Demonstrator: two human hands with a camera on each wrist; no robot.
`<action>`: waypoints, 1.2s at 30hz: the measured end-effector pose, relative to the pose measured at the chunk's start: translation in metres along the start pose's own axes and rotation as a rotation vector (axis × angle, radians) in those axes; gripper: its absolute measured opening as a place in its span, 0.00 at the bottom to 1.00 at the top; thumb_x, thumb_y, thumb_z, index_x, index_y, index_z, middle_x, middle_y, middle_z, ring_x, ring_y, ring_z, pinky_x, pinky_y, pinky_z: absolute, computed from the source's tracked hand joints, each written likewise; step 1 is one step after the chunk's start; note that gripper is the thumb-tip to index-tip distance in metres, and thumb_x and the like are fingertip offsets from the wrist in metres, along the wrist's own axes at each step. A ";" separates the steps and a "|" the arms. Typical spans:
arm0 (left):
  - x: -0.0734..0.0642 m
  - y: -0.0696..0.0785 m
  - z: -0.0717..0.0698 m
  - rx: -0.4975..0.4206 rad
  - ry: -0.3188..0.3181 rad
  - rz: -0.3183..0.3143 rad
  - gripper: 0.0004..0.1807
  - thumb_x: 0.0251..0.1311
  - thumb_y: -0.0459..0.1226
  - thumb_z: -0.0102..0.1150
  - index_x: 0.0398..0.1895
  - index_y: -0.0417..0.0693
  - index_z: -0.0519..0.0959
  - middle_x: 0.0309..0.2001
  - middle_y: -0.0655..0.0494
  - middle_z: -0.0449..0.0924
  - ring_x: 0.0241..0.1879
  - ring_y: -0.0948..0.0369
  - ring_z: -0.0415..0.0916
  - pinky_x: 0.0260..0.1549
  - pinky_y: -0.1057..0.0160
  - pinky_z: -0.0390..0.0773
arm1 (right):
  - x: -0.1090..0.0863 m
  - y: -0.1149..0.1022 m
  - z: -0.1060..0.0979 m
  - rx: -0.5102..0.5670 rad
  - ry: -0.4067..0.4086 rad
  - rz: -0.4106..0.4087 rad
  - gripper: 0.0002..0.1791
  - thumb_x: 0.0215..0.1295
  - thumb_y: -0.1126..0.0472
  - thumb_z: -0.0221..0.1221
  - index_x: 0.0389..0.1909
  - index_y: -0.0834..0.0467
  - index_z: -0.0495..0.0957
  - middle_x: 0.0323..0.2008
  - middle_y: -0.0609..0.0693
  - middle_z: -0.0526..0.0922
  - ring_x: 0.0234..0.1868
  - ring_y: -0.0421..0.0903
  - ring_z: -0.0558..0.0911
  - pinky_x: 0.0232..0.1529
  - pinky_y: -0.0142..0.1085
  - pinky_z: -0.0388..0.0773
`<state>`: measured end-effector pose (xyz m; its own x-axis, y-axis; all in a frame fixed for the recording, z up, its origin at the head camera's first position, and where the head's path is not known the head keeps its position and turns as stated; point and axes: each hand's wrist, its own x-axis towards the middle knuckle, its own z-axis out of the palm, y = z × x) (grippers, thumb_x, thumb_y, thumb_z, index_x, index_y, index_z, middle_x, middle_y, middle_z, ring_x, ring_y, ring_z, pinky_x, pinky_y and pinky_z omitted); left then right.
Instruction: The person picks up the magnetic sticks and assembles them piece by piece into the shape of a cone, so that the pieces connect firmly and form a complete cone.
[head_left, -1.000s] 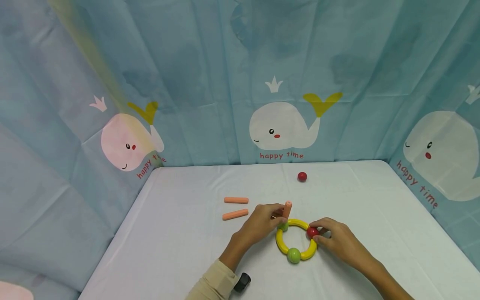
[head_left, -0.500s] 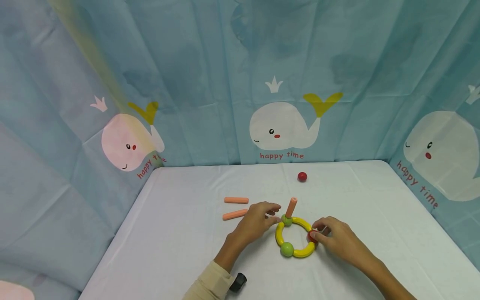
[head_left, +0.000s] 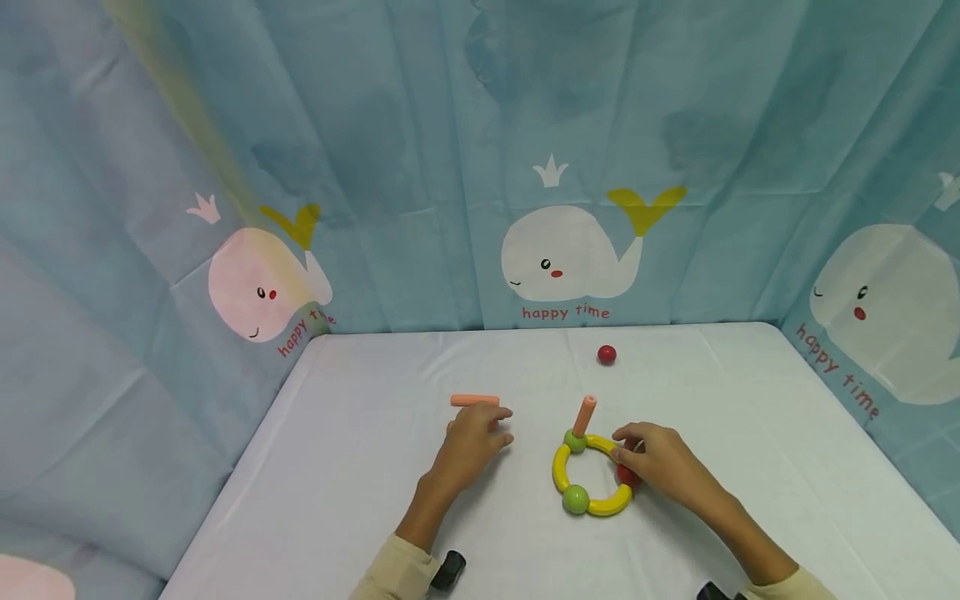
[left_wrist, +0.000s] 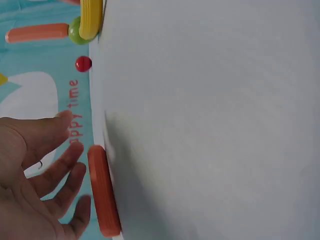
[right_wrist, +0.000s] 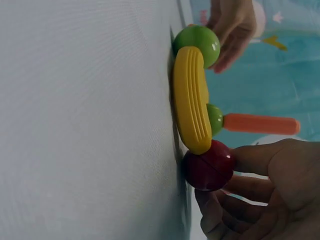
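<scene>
A ring of yellow curved pieces (head_left: 611,504) joined by green balls (head_left: 575,499) and a red ball (right_wrist: 209,165) lies on the table. From its far green ball (head_left: 574,441) an orange stick (head_left: 584,416) rises, slightly tilted. My right hand (head_left: 660,462) is over the red ball, thumb and fingers loosely bent; in the right wrist view they lie close beside it, and contact is unclear. My left hand (head_left: 471,442), fingers spread and holding nothing, is over the loose orange sticks, hiding the nearer one in the head view. An orange stick (left_wrist: 104,191) lies beside its fingers in the left wrist view.
A loose red ball (head_left: 607,355) lies near the table's far edge. An orange stick (head_left: 474,400) lies just beyond my left hand. Blue curtains (head_left: 420,250) with printed whales surround the white table (head_left: 337,475). Black devices (head_left: 448,571) are on my wrists.
My left hand has let go of the upright orange stick and moved left to the loose sticks. The right hand has shifted slightly, its fingers loosening from the ring's red ball.
</scene>
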<state>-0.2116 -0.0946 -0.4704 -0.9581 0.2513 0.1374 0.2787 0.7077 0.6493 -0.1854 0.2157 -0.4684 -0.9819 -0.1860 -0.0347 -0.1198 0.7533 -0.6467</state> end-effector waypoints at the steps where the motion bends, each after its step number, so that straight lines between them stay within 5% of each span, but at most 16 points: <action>1: -0.001 -0.003 -0.001 0.019 0.012 -0.019 0.19 0.64 0.35 0.73 0.58 0.45 0.87 0.55 0.50 0.87 0.57 0.49 0.80 0.51 0.44 0.71 | 0.001 0.000 0.000 -0.003 0.000 0.007 0.14 0.67 0.59 0.71 0.50 0.62 0.87 0.33 0.46 0.84 0.35 0.43 0.79 0.33 0.32 0.79; 8: -0.003 -0.017 -0.004 0.119 0.117 -0.066 0.20 0.59 0.33 0.77 0.56 0.50 0.88 0.58 0.49 0.87 0.58 0.44 0.78 0.48 0.38 0.68 | 0.002 0.003 0.001 -0.029 0.001 0.032 0.13 0.65 0.60 0.72 0.48 0.59 0.88 0.31 0.47 0.84 0.33 0.44 0.78 0.33 0.33 0.77; 18: -0.002 -0.018 -0.006 0.178 0.150 -0.118 0.19 0.58 0.25 0.74 0.52 0.45 0.89 0.49 0.48 0.89 0.46 0.47 0.82 0.39 0.44 0.68 | -0.003 0.006 -0.002 0.001 0.003 0.050 0.07 0.65 0.65 0.67 0.44 0.57 0.86 0.31 0.48 0.81 0.29 0.44 0.76 0.27 0.33 0.77; 27: -0.003 -0.022 -0.008 0.264 0.162 -0.110 0.15 0.58 0.27 0.75 0.49 0.44 0.90 0.45 0.48 0.89 0.43 0.48 0.84 0.36 0.45 0.73 | -0.010 0.011 -0.010 -0.019 -0.075 -0.009 0.18 0.60 0.74 0.64 0.48 0.55 0.91 0.41 0.48 0.84 0.34 0.44 0.75 0.29 0.32 0.77; 36: -0.002 -0.024 -0.009 0.075 0.085 -0.099 0.14 0.62 0.28 0.73 0.51 0.42 0.88 0.43 0.51 0.86 0.41 0.56 0.79 0.39 0.53 0.82 | -0.015 0.011 -0.012 -0.007 -0.113 -0.011 0.17 0.57 0.69 0.75 0.48 0.55 0.90 0.36 0.45 0.83 0.35 0.44 0.77 0.32 0.31 0.78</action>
<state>-0.2174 -0.1181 -0.4798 -0.9825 0.1228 0.1403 0.1833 0.7743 0.6057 -0.1741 0.2349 -0.4659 -0.9577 -0.2645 -0.1137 -0.1323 0.7551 -0.6421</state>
